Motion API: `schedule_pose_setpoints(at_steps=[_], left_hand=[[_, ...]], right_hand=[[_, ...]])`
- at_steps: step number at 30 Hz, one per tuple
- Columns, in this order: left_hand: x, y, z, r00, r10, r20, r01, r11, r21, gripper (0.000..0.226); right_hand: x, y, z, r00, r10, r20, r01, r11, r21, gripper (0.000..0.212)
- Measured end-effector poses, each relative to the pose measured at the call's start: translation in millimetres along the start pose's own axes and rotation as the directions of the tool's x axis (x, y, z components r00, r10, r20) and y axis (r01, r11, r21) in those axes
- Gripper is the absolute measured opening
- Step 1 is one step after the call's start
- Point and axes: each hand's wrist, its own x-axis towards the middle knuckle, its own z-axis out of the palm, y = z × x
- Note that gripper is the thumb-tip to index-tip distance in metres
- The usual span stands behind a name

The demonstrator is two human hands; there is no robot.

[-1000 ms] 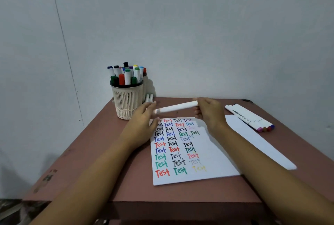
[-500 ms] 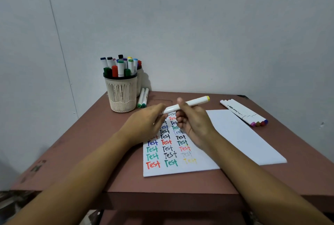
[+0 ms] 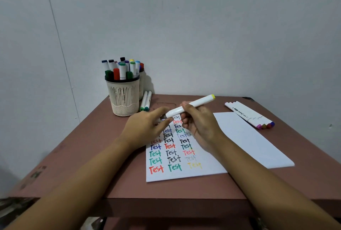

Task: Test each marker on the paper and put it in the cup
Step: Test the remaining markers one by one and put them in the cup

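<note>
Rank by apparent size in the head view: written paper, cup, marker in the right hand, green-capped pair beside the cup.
1. Written paper
2. Cup
3. Marker in the right hand
4. Green-capped pair: looks smallest, but lies farther off and foreshortened, so unsure.

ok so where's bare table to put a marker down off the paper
Bare table left of the paper, in front of the cup; also the near right corner beyond the blank sheet. Crowded: the marker row far right, two markers beside the cup.
</note>
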Motion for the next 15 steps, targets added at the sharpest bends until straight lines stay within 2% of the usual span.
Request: schedule_pose_setpoints(at_steps=[2, 5, 8, 12, 15], left_hand=[[1.7, -1.4, -0.7, 0.995, -0.085, 0.047, 0.086, 0.996, -0.019, 0.051], [2.0, -6.5, -2.4, 0.966, -0.224, 0.128, 0.242, 0.959, -0.146, 0.042], [2.5, -11.0, -1.6, 0.926, -0.342, 0.159, 0.375, 0.883, -0.284, 0.027], [7.3, -17.4, -1.3, 0.834, -0.521, 0.184, 0.55, 0.75, -0.368, 0.034], [7.8, -24.4, -0.5, 0.815, -0.546, 0.194, 0.578, 0.755, -0.309, 0.034]], right_hand=[[-0.5, -2.4, 0.0, 0.999, 0.003, -0.052, -0.003, 1.0, 0.003, 0.018], [2.0, -10.1, -5.3, 0.984, 0.033, -0.175, 0.003, 0.979, 0.201, 0.024], [2.7, -10.4, -14.6, 0.978, 0.074, -0.195, -0.003, 0.941, 0.339, 0.024], [3.4, -5.5, -23.1, 0.966, 0.048, -0.253, -0.001, 0.983, 0.183, 0.015], [5.6, -2.9, -27.7, 0.934, -0.038, -0.355, 0.022, 0.998, -0.051, 0.023]])
